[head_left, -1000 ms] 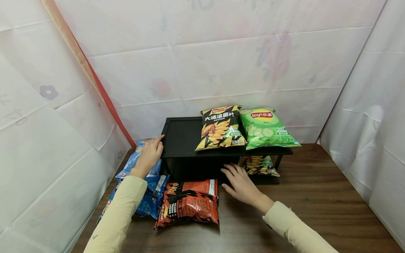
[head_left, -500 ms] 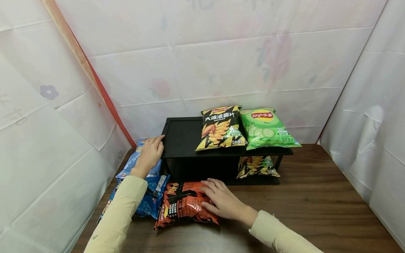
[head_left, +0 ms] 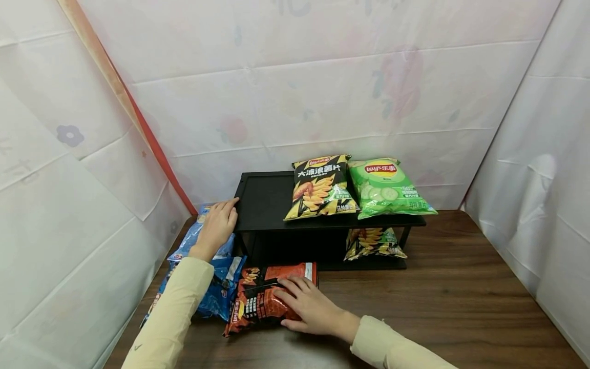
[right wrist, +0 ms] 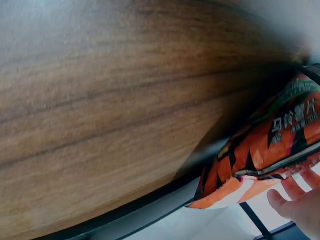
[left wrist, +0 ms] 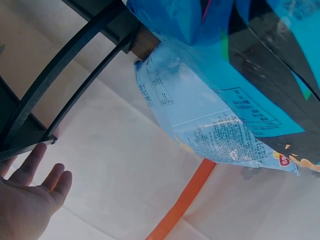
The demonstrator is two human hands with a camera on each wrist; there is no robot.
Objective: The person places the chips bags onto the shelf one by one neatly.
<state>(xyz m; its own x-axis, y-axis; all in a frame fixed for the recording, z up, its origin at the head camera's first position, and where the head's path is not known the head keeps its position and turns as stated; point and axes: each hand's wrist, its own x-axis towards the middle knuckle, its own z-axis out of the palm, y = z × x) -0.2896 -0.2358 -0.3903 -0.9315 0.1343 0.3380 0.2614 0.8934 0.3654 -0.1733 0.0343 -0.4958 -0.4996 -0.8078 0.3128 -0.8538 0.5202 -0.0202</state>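
Observation:
In the head view, the left hand [head_left: 218, 225] touches the left edge of the black two-tier rack [head_left: 265, 200]; the left wrist view shows its spread fingers at the rack's corner. The right hand [head_left: 311, 307] rests, fingers extended, on the red chip bag [head_left: 265, 300] lying on the table in front of the rack. In the right wrist view, the right hand [right wrist: 302, 207] is against the red bag [right wrist: 260, 150]. A black-and-yellow bag [head_left: 320, 189] and a green bag [head_left: 387, 189] lie on the rack's top.
Another black-and-yellow bag [head_left: 374, 243] sits on the lower tier at the right. Blue bags [head_left: 221, 287] lie left of the red bag, partly under the left arm. The wooden table [head_left: 461, 287] extends to the right, with white curtains [head_left: 276, 102] behind and beside it.
The right hand has moved left and toward the viewer, from the rack's lower front onto the red bag. The left hand has stayed at the rack's edge.

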